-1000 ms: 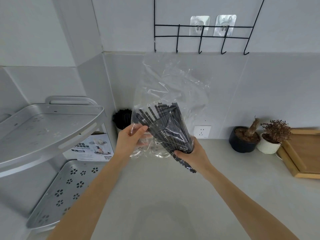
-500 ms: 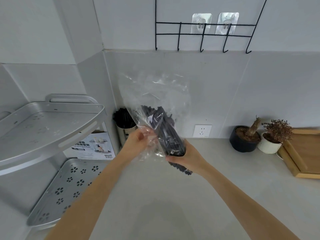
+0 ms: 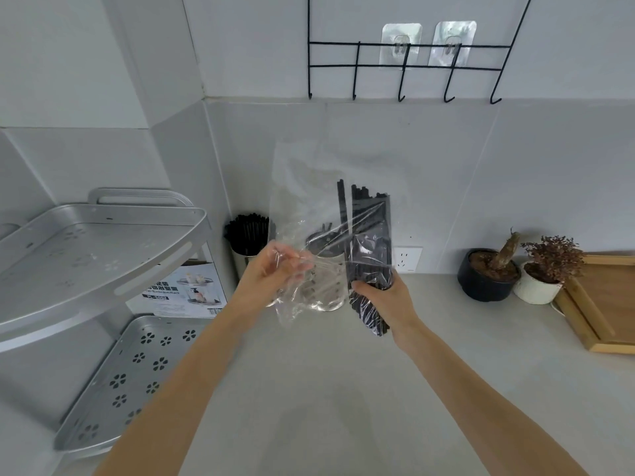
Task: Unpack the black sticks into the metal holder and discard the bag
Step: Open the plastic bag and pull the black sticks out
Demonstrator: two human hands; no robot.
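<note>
**Sticks stand upright in the right hand as the bag is pulled left**

Nearest the camera, two bare forearms reach forward over the grey countertop [image 3: 343, 389]. The right hand [image 3: 385, 297] has its fingers curled round the lower part of the bundle of black sticks [image 3: 371, 242], clamping them through the plastic; their bottom ends poke out below the hand. A second ago the bundle fanned out and leaned left; half a second ago it was tighter but still tilted; now the sticks stand close together and nearly upright, their tops level with the upper part of the clear bag [image 3: 309, 201]. The left hand [image 3: 275, 273] pinches a fold of the bag's film between thumb and fingers, apart from the right hand. The film has shifted: earlier it rose high above the sticks, now it spreads to the left of them, stretched between the two hands.

Just behind the hands, partly seen through the plastic, a metal holder [image 3: 326, 269] stands on the counter with a few dark sticks in it. Left of it, in the corner, a second holder [image 3: 247, 235] is packed with black sticks. Further left stands a silver tiered rack [image 3: 103, 235] with a printed box [image 3: 182, 293] behind it. To the right sit two potted plants [image 3: 515, 269] and a wooden tray [image 3: 604, 297]. On the wall are a socket [image 3: 407, 259] and, higher, a black wire hook rail [image 3: 405, 67]
</note>
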